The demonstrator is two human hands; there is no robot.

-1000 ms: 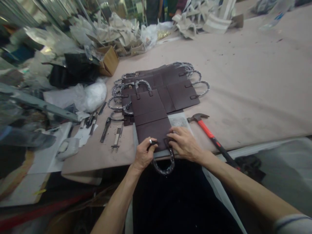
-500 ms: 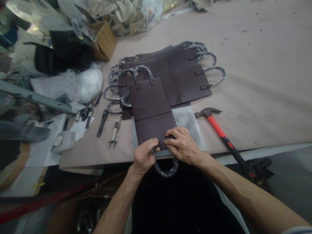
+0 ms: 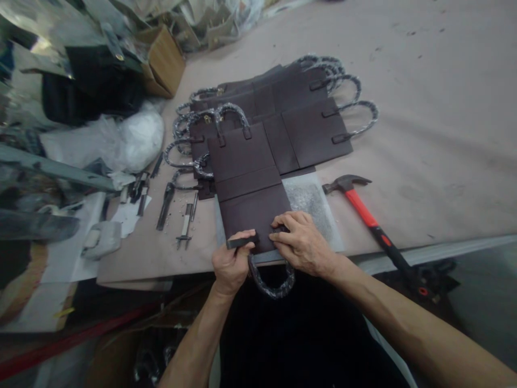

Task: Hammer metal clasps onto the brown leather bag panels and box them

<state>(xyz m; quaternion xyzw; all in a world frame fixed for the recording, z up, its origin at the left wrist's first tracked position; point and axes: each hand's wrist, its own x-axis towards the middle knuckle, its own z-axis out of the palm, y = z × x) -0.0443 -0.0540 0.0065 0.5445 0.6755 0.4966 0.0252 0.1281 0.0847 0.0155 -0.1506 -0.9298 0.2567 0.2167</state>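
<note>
A dark brown leather bag panel [image 3: 252, 207] lies at the table's near edge, its wrapped handle [image 3: 271, 284] hanging over the edge. My left hand [image 3: 230, 264] is closed, pinching the handle's left strap tab [image 3: 241, 242] and lifting it off the panel. My right hand [image 3: 301, 242] presses down on the right strap tab [image 3: 278, 230] with curled fingers. Behind lies a fanned stack of like panels [image 3: 283, 118] with wrapped handles.
A red-handled hammer [image 3: 369, 221] lies right of the panel, its grip past the table edge. Punches and small metal tools [image 3: 173, 205] lie to the left. A grey pad [image 3: 309, 202] sits under the panel. Cardboard box [image 3: 161, 59], plastic wrap and clutter fill the far left.
My left hand has pulled the left strap tab up and leftward off the panel. The camera has tilted down a little; my right hand stays on the right tab.
</note>
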